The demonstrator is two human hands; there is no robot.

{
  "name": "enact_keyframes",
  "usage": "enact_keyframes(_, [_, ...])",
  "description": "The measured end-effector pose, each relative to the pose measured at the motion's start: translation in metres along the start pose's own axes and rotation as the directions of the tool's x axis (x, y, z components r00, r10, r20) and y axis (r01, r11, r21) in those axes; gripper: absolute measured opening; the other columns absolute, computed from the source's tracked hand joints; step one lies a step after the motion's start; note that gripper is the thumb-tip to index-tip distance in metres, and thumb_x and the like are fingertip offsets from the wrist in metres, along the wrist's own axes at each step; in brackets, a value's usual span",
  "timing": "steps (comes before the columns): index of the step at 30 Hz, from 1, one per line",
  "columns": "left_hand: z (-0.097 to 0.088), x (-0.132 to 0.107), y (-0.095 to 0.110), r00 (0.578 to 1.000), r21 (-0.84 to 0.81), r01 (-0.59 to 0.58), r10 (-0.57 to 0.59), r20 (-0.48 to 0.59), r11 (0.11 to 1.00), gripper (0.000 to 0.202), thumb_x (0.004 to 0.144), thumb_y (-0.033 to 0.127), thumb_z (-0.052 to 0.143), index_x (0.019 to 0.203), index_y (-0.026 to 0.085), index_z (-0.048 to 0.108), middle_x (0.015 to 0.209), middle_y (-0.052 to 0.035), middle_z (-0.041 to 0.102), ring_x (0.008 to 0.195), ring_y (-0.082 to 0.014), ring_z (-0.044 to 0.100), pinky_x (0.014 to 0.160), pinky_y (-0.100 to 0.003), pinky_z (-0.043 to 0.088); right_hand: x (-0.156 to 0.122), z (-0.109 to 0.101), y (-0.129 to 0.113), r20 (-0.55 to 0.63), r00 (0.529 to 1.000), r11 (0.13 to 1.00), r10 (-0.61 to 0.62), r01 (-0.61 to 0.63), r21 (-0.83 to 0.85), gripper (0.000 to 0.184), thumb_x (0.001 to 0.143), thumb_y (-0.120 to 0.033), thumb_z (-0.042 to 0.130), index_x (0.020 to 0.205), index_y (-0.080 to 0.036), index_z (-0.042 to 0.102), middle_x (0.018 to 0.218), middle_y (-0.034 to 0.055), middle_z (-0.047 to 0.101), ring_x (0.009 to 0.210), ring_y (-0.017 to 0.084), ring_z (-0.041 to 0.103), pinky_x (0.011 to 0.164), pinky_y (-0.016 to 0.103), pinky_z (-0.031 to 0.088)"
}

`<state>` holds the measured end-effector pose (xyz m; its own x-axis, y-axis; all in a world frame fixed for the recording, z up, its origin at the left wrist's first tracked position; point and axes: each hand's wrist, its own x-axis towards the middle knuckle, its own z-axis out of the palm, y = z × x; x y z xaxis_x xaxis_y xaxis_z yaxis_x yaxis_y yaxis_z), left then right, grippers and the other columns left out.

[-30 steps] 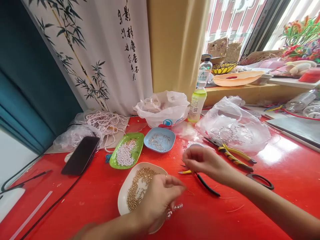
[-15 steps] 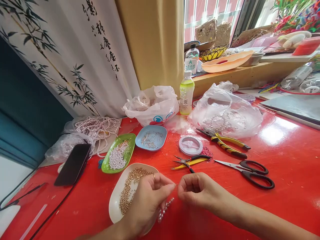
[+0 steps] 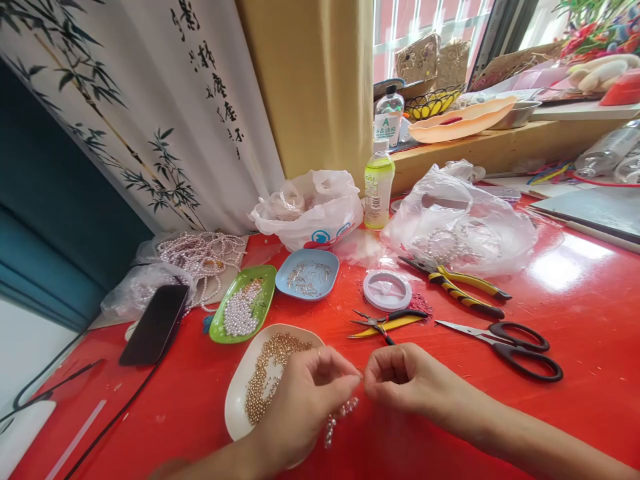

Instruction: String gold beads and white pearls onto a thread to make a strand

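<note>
My left hand is pinched closed over the right edge of a white dish of gold beads, and a short string of clear beads hangs from it. My right hand is pinched closed just to its right, fingertips almost touching the left ones; what it grips is too thin to make out. Small black-and-yellow pliers lie just beyond both hands on the red table.
Black scissors, yellow-black pliers and a thread spool lie beyond my hands. A green dish of pearls, a blue dish, a phone, pearl strands, plastic bags and a bottle stand further back.
My right hand pulled back from near the spool to meet my left hand, uncovering the spool, small pliers and scissors. The view shifted slightly.
</note>
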<state>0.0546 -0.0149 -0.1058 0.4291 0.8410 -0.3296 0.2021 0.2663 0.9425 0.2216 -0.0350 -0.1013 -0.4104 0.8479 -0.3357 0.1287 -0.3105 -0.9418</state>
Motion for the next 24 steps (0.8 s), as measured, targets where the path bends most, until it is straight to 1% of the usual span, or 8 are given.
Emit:
enact_keyframes(2, [-0.002,-0.001,0.000,0.997,0.171,-0.065,0.057,0.051,0.983,0.008,0.069,0.020,0.059,0.068,0.013,0.062,0.056,0.0013,0.055,0.051,-0.0072,0.044,0.049,-0.018,0.034,-0.002,-0.007,-0.001,0.058,0.997,0.991,0.056,-0.048,-0.128,0.006,0.059,-0.012,0.046,0.058,-0.014,0.051,0.048,-0.0061,0.045,0.044,0.004,0.039,0.042,0.015,0.028])
enact_keyframes(4, [-0.004,-0.002,0.000,0.980,0.389,-0.197,0.164,0.117,0.900,0.006,0.069,0.017,0.059,0.070,0.014,0.064,0.063,0.0000,0.058,0.054,-0.0082,0.045,0.051,-0.019,0.035,-0.004,-0.017,-0.002,0.102,0.985,0.959,0.141,-0.111,-0.260,0.011,0.056,-0.010,0.043,0.060,-0.013,0.053,0.048,-0.0054,0.047,0.043,0.005,0.041,0.040,0.015,0.029])
enact_keyframes(7, [-0.006,-0.004,0.001,0.873,0.610,-0.483,0.400,0.279,0.629,0.009,0.072,0.019,0.060,0.076,0.016,0.067,0.077,-0.0033,0.063,0.067,-0.0125,0.050,0.063,-0.024,0.039,-0.002,-0.032,-0.001,0.104,0.983,0.953,0.154,-0.120,-0.278,0.015,0.054,-0.008,0.040,0.060,-0.014,0.052,0.049,-0.0047,0.049,0.044,0.006,0.044,0.041,0.015,0.032])
enact_keyframes(9, [-0.009,-0.004,0.004,0.791,0.655,-0.591,0.495,0.359,0.470,0.016,0.075,0.026,0.058,0.085,0.018,0.067,0.086,-0.0049,0.064,0.074,-0.0159,0.052,0.069,-0.028,0.040,0.001,-0.037,-0.001,0.087,0.990,0.971,0.111,-0.089,-0.223,0.013,0.055,-0.008,0.039,0.059,-0.015,0.049,0.048,-0.0050,0.049,0.044,0.006,0.045,0.041,0.015,0.034])
enact_keyframes(10, [-0.011,-0.003,0.006,0.771,0.665,-0.606,0.527,0.357,0.437,0.020,0.076,0.030,0.057,0.090,0.018,0.066,0.088,-0.0055,0.065,0.076,-0.0167,0.052,0.070,-0.029,0.041,0.003,-0.038,-0.001,0.070,0.994,0.978,0.089,-0.074,-0.194,0.011,0.056,-0.008,0.040,0.058,-0.015,0.048,0.048,-0.0053,0.048,0.043,0.006,0.045,0.042,0.015,0.035])
enact_keyframes(14, [-0.015,0.002,0.011,0.775,0.636,-0.574,0.592,0.220,0.516,0.029,0.077,0.028,0.057,0.102,0.014,0.061,0.087,-0.0073,0.065,0.071,-0.0141,0.055,0.069,-0.026,0.044,0.006,-0.030,0.003,0.061,0.996,0.991,0.063,-0.055,-0.120,0.006,0.059,-0.010,0.044,0.058,-0.015,0.047,0.049,-0.0053,0.048,0.043,0.005,0.046,0.042,0.015,0.036])
enact_keyframes(19, [-0.014,0.006,0.009,0.657,0.553,-0.726,0.649,0.383,0.408,0.017,0.080,0.022,0.053,0.087,0.011,0.064,0.078,-0.0061,0.067,0.070,-0.0125,0.056,0.070,-0.023,0.044,0.009,-0.015,0.015,0.164,0.979,0.991,0.121,-0.112,-0.066,0.010,0.054,-0.008,0.041,0.057,-0.015,0.046,0.042,-0.0077,0.044,0.035,0.004,0.043,0.034,0.013,0.029])
enact_keyframes(24, [-0.012,0.001,0.012,0.665,0.606,-0.711,0.621,0.414,0.358,0.018,0.080,0.022,0.052,0.090,0.011,0.063,0.080,-0.0068,0.068,0.071,-0.0134,0.058,0.071,-0.024,0.044,0.009,-0.005,0.017,0.127,0.982,0.986,0.140,-0.128,-0.104,0.003,0.056,-0.015,0.045,0.056,-0.017,0.043,0.039,-0.0076,0.042,0.033,0.004,0.040,0.034,0.014,0.026])
